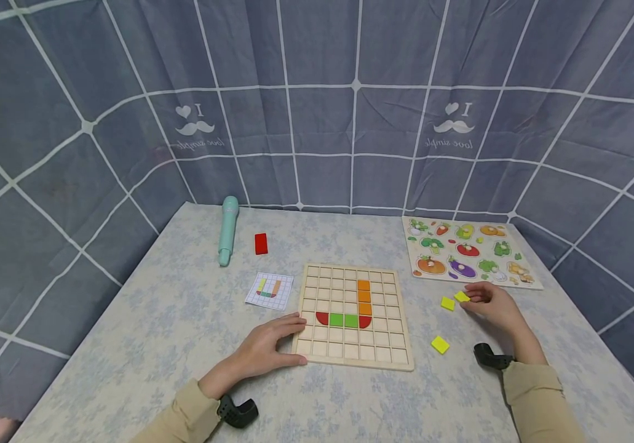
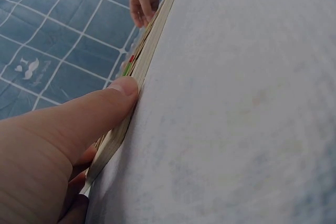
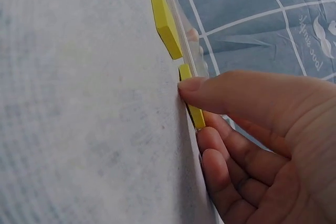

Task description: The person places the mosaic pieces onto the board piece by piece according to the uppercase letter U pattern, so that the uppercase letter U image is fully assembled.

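My left hand (image 1: 264, 347) holds the near left corner of a wooden grid board (image 1: 377, 355), fingers on its left edge and thumb along the front edge. Set in the board's cells are orange squares (image 1: 364, 296), green squares (image 1: 344, 320) and red rounded pieces (image 1: 322, 318), together forming a J-like shape. To the right of the board, my right hand (image 1: 495, 306) pinches a yellow square tile (image 3: 195, 111) between thumb and fingers, low over the table. Close by lies another yellow tile (image 1: 447, 303), and a third yellow tile (image 1: 440, 344) is nearer the front.
A small pattern card (image 1: 250, 298) with a coloured figure lies left of the board. Behind it are a red block (image 1: 261, 243) and a teal microphone-shaped object (image 1: 228, 231). At the back right is a vegetable picture board (image 1: 449, 237). A checked curtain (image 1: 322, 117) encloses the table.
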Demonstrator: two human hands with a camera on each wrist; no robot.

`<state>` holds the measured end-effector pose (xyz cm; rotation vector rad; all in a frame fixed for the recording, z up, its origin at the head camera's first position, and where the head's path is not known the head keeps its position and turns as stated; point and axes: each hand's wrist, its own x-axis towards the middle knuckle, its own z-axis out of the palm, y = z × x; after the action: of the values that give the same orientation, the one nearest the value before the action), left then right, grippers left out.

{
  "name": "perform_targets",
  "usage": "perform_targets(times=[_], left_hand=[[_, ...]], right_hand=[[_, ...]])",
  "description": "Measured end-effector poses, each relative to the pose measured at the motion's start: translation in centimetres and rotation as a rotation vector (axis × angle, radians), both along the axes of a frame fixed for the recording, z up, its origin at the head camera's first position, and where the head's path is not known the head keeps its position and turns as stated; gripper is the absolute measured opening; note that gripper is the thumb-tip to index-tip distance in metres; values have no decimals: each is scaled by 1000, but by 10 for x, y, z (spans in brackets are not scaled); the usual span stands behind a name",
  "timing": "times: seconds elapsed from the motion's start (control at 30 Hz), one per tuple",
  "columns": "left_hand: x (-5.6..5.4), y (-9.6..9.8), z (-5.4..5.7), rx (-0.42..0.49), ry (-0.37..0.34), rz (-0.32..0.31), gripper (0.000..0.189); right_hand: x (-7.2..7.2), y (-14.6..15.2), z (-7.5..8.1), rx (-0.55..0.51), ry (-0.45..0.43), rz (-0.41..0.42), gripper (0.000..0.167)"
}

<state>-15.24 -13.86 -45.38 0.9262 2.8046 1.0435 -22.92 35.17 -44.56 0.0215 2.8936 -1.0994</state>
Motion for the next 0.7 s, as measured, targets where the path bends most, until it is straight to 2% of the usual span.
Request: perform_targets(times=[0.43,0.7], left_hand=[[0,-1,1,6,-25,5,68],[0,0,2,11,-18,4,68]], right_hand=[[-4,-10,17,-50,-4,6,60],[-6,-36,36,-77,64,36,54]])
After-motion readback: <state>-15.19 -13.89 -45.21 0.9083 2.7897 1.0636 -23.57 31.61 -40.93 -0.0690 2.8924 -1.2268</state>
